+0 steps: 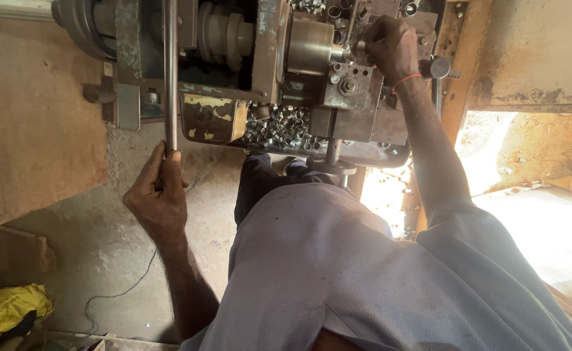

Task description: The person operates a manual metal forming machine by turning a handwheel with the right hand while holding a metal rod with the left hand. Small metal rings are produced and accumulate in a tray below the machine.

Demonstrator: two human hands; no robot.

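Now your left hand (pixel 158 195) grips the lever (pixel 170 71); your right hand (pixel 390 45) closes on the lathe (pixel 338 84) above metal rings (pixel 279 127), over a dusty concrete floor (pixel 104 240).

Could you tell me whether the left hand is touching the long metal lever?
Touching: the head view shows the left hand with its fingers wrapped around the lower end of the lever.
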